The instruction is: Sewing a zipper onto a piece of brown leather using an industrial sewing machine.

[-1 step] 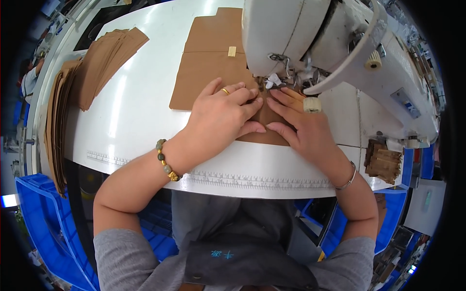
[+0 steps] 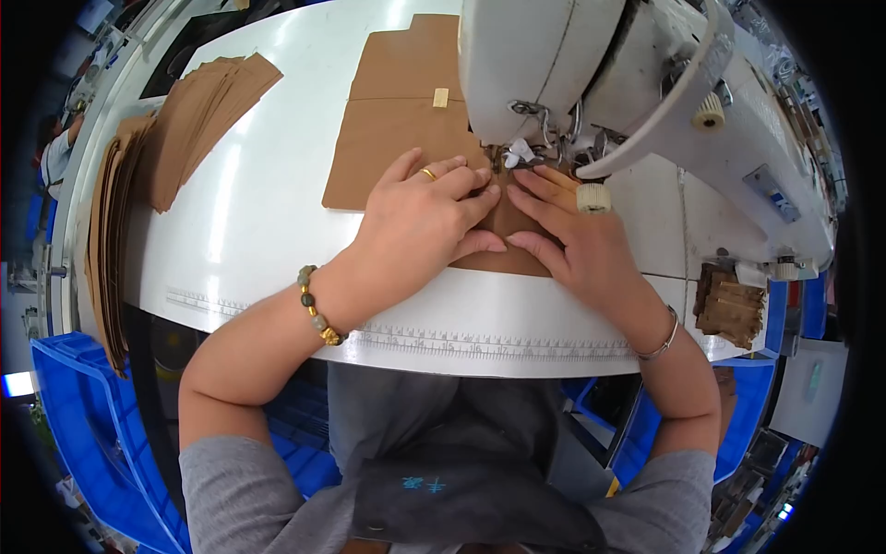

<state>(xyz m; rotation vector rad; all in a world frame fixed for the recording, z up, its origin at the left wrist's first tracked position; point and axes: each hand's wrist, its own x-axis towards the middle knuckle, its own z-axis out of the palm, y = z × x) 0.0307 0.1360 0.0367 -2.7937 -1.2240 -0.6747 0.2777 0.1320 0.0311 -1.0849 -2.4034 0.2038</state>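
So I'm looking over at the sewing machine (image 2: pixel 544 65), and the hand placement makes a lot of sense. The brown piece (image 2: pixel 397 138) lies flat on the white table (image 2: pixel 268 208), running from up beside the machine head down under both hands. Can't tell if it's all one layer, since the hands cover the middle.

Left hand (image 2: pixel 420 217) has its fingers bent and a bit apart, resting on top. Right hand (image 2: pixel 586 235) is flatter, fingers spread, tips right up by the machine's metal parts. Neither grip is closed around anything as far as I can see; it's more palms-down pressing, thumbs almost meeting. My guess is that keeps the material flat and steers it from both sides, where pinching would pucker it.

The fanned brown pieces (image 2: pixel 198 120) sit off to the left, probably so they're easy to reach without crowding the work. Small brown bundle (image 2: pixel 729 307) is over on the right, clear of both forearms. Printed ruler (image 2: pixel 480 347) runs along the near edge, I'd say handy for measuring.
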